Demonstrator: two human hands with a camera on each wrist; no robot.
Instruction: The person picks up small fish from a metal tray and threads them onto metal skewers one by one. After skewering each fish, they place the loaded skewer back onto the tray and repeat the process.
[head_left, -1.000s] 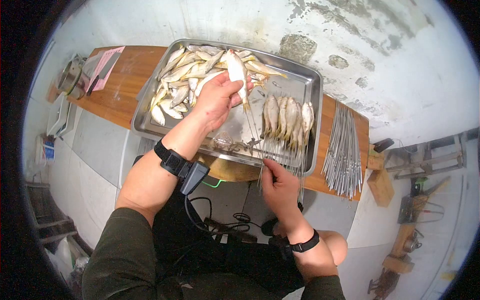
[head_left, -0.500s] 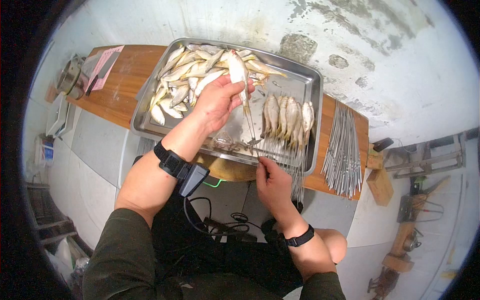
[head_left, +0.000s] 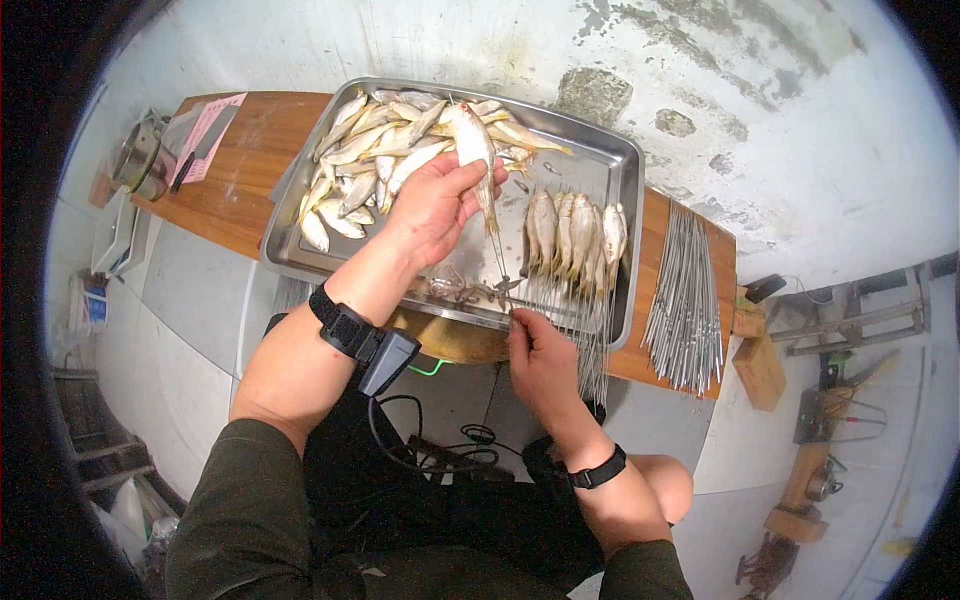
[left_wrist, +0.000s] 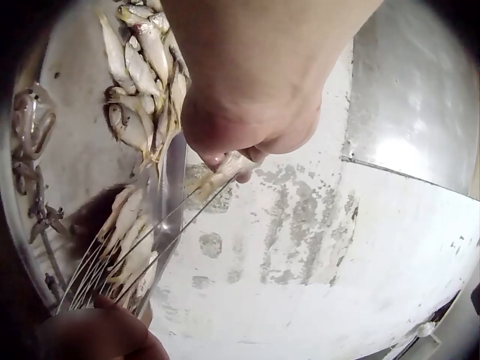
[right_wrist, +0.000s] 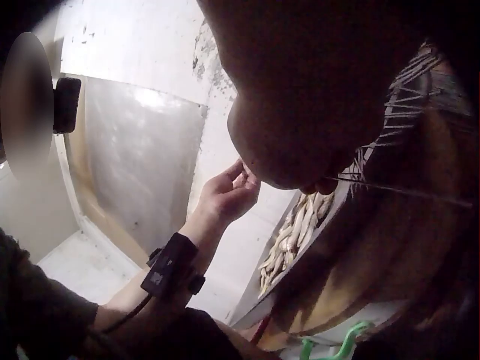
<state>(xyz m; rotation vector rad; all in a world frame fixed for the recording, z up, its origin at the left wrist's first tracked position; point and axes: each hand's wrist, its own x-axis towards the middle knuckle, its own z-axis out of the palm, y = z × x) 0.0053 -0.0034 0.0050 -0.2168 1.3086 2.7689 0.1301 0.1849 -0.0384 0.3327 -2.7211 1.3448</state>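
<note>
Small silver fish (head_left: 474, 140) held up, head away from the body and tail down, just above the middle of the steel tray (head_left: 620, 165). Gripped by the left hand (head_left: 437, 200), fingers and thumb curled round its lower body; same pinch seen from below in the left wrist view, pale fish (left_wrist: 225, 166) caught under the fingertips. Thin metal skewer (head_left: 500, 262) running from the fish's tail down toward the tray's near rim, its lower end pinched in the right hand (head_left: 540, 355), fingers curled close on the wire just off that rim.

In the tray's right half, beside the held fish, a row of skewered fish (head_left: 577, 235) lying side by side, their skewer ends sticking out over the near edge. In the tray's far left corner, a heap of loose fish (head_left: 365, 160). Near the front rim, a few dark scraps (head_left: 455, 285), too small to make out.

Under the tray, a wooden board (head_left: 250, 170) laid as a bench top. To the tray's right on that board, a bundle of bare skewers (head_left: 685, 300). To the tray's left, a pink sheet (head_left: 215, 135) and a metal pot (head_left: 140, 155) at the board's far end. Black straps on both wrists, a cable hanging from the left one.
</note>
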